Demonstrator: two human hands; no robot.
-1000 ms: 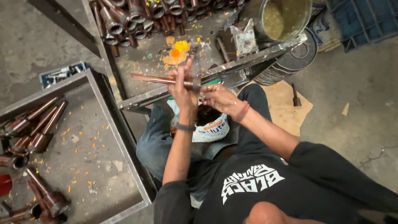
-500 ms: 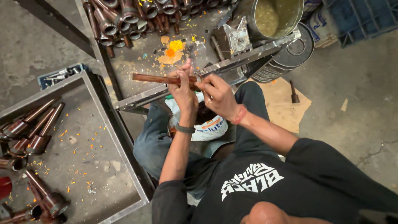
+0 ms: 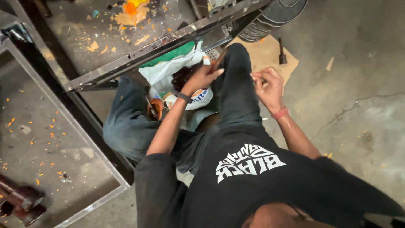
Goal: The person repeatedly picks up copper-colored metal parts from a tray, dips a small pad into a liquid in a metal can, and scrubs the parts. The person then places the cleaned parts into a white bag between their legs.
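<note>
My left hand [image 3: 201, 77], with a black band at the wrist, is shut on a thin brown tube [image 3: 218, 59] that slants up and away over my right knee. A pale wrap shows on one fingertip. My right hand [image 3: 268, 86], with a red band at the wrist, is curled shut a little to the right of the knee, apart from the tube. What its fingers enclose is hidden. Both hands hover over my lap in dark trousers [image 3: 236, 93].
A metal frame rail [image 3: 139, 55] crosses just beyond my knees, with orange scraps [image 3: 130, 8] behind it. A white and green bag [image 3: 168, 69] lies under it. Cardboard [image 3: 265, 52] with a small dark tool [image 3: 282, 52], a dark can [image 3: 270, 21], and copper fittings [image 3: 21, 200] lie around.
Both hands have come back from the frame rail toward my lap. The tube no longer lies level across the rail; only my left hand grips it. The view has swung down and right.
</note>
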